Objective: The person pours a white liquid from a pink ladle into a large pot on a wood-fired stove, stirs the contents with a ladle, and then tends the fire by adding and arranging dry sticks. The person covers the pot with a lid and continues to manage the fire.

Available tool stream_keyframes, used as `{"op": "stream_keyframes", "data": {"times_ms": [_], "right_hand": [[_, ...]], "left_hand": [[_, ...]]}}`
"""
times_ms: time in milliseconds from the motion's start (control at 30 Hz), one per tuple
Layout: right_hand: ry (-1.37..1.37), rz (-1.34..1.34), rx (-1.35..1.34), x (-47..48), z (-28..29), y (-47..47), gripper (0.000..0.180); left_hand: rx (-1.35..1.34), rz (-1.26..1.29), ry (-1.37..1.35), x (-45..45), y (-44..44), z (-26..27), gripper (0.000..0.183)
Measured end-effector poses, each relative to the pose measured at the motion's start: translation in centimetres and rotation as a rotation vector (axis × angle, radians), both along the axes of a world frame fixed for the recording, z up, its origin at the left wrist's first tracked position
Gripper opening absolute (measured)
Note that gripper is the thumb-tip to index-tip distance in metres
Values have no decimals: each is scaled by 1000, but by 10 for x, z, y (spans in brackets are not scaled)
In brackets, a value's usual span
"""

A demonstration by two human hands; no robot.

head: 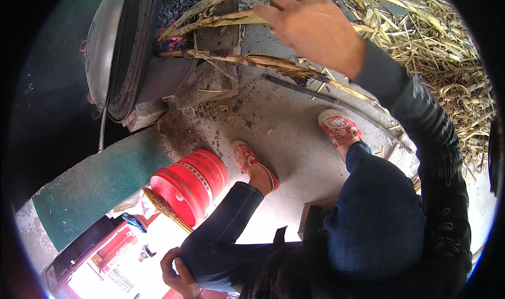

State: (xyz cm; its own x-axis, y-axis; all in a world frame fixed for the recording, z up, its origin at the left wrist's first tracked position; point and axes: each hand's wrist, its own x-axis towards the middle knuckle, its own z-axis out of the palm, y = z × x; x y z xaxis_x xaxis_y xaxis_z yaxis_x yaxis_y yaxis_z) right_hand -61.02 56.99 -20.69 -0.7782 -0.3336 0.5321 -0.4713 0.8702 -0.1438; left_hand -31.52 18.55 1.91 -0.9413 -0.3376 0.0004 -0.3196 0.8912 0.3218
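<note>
My right hand (315, 32) is at the top, its curled fingers around a dry plant stalk (221, 20) that shows on both sides of the hand. The stalk's far end reaches glowing embers (173, 43) and grey ash (173, 11) at the mouth of a stove. Below it, a charred stalk (264, 62) also has its tip at the embers. Another long stalk arches above my hand. Beside the fire stands a large wok with a domed metal lid (104, 42). My left hand (179, 273) is by my left knee, fingers bent and apart, with nothing visible in it.
A heap of dry straw (442, 58) fills the right side. A dark rod (315, 93) lies on the concrete floor (292, 153). Near my left foot are a red plastic bucket (205, 172) bearing writing and a straw broom (163, 204). The stove's green ledge (102, 188) runs along the left.
</note>
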Motion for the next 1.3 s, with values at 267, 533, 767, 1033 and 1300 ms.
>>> {"op": "stream_keyframes", "data": {"times_ms": [267, 533, 767, 1033, 1300], "right_hand": [[-366, 61, -209, 70, -64, 19, 48], [-717, 88, -362, 94, -129, 32, 50], [-780, 64, -390, 98, -121, 27, 38], [-825, 150, -619, 99, -64, 24, 42], [-835, 144, -516, 96, -30, 26, 46]], "left_hand": [[3, 14, 9, 2, -3, -1, 23], [19, 21, 5, 0, 0, 0, 22], [5, -2, 13, -2, 1, -1, 22], [-9, 18, 1, -1, -1, 0, 22], [4, 25, -1, 0, -1, 0, 22]]}}
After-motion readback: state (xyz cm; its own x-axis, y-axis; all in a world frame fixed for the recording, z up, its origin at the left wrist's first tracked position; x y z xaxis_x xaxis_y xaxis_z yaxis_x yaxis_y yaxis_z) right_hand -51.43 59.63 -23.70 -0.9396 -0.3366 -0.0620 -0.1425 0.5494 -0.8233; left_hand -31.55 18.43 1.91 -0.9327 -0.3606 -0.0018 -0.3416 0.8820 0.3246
